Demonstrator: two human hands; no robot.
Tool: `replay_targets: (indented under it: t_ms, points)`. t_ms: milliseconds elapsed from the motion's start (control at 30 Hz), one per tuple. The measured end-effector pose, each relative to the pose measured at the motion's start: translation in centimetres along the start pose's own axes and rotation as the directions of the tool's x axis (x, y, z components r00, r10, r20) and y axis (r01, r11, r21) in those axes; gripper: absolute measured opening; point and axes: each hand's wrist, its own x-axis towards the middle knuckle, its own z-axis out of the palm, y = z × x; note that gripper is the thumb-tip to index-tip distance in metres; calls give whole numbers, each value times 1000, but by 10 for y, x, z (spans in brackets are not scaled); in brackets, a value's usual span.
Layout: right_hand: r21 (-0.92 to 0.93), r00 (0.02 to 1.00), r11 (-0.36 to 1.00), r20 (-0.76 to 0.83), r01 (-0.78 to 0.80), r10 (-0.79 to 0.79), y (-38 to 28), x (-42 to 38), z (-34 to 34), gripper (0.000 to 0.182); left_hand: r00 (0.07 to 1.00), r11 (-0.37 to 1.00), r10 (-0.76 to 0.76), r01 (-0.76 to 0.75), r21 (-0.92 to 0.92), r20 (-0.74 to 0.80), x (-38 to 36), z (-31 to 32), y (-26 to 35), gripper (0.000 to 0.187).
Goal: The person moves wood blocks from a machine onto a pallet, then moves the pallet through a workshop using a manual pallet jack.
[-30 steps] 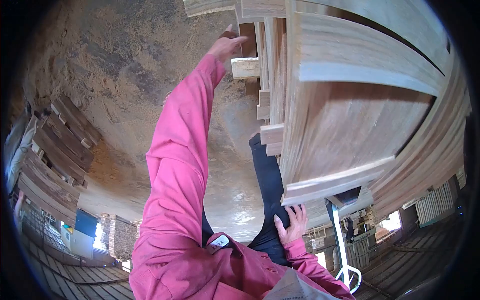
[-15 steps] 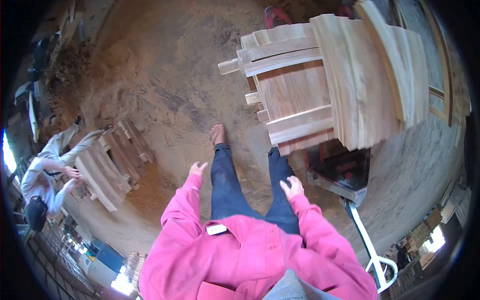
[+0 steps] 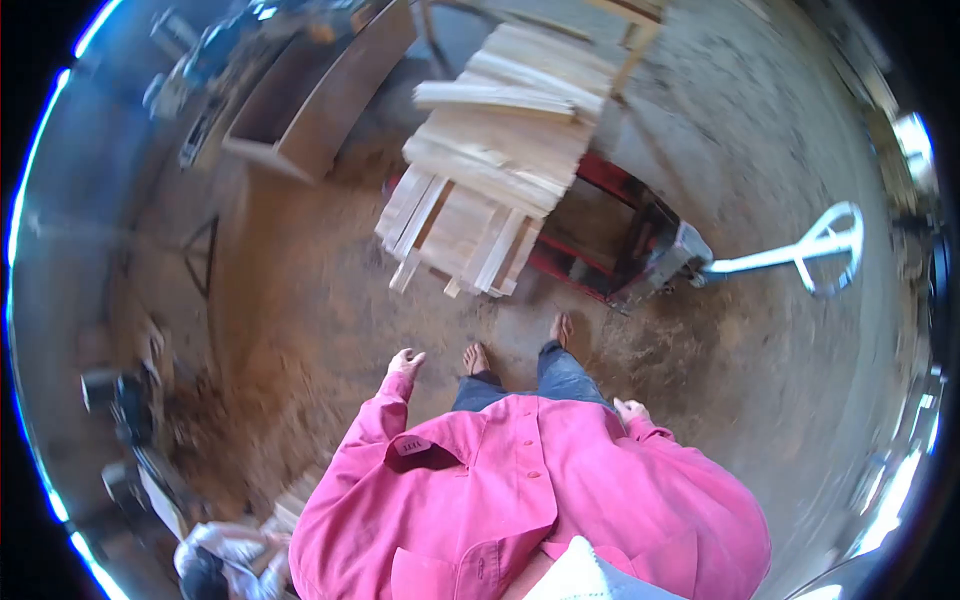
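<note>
My left hand (image 3: 406, 362) hangs out over the dirt floor beside my feet, its fingers a little apart and nothing in it. At the other side of my body, my right hand (image 3: 630, 409) is low by my hip; it is small and partly blurred, and no object shows in it. Ahead of my bare feet lies a stack of wooden boards (image 3: 480, 160), out of reach of both hands. The stack rests beside and partly over a red pallet jack (image 3: 625, 245), whose white handle (image 3: 780, 258) points right.
A large open wooden box (image 3: 340, 95) stands at the upper left. Machinery (image 3: 128, 400) is along the left edge. At the lower left another person (image 3: 225, 560) bends near some boards (image 3: 292, 505). A wooden frame (image 3: 635, 45) stands behind the stack.
The view has turned, so the stack now lies straight ahead and the pallet jack to its right. My feet are close together now, and my right hand has dropped back to my side.
</note>
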Motion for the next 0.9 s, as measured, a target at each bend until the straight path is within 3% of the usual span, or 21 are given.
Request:
replay_targets:
  t_ms: [67,100,267,333,400,433,500,533,567,600,633,667,700,733,767,833,900]
  points:
    - [-70,980,986,117,-151,159,29,-34,19,53,993,997,73,-74,-15,-90,5,-27,27,72]
    - [-111,972,993,230,-24,49,77,-16,51,50,989,995,100,-102,-11,-112,11,-31,32,72]
    - [96,974,990,212,-101,79,141,-60,93,50,976,947,204,-178,266,-74,11,-5,52,65]
    - [192,978,974,190,-120,83,171,-67,105,50,991,899,65,-109,424,116,6,26,67,72]
    - [270,980,952,173,-143,98,210,-69,112,50,946,804,-8,-185,564,323,-5,73,86,69]
    - [302,981,942,169,-147,99,229,-68,116,50,929,710,176,-349,611,325,-4,107,77,64]
    - [334,982,929,155,-158,112,277,-62,117,50,766,660,340,-607,442,545,-37,165,115,61]
    - [345,983,926,154,-150,102,301,-58,121,51,677,426,451,-736,526,581,-22,202,111,58]
    - [350,984,926,148,-144,98,328,-53,125,51,629,490,377,-758,429,680,-75,226,178,58]
    - [350,987,927,128,-138,98,356,-46,124,51,715,547,237,-658,518,657,-70,270,201,59]
    - [353,990,928,108,-122,89,381,-40,122,51,688,551,332,-696,460,645,-68,305,218,60]
    - [368,995,925,59,-93,77,410,-29,121,51,573,367,542,-820,440,615,-96,330,255,60]
    - [386,998,920,5,-63,66,430,-18,112,51,606,402,482,-794,455,632,-110,356,290,68]
    - [400,997,916,-46,-33,57,447,-5,102,51,566,400,517,-823,403,643,-124,381,324,69]
    - [495,976,866,-145,-71,163,431,-22,55,51,520,390,549,-852,349,655,-135,401,352,70]
    - [442,974,890,-130,-110,185,457,13,20,53,499,418,591,-861,289,633,-159,435,396,70]
    - [511,942,857,-253,-65,222,470,38,-15,54,458,445,634,-875,192,623,-147,480,414,73]
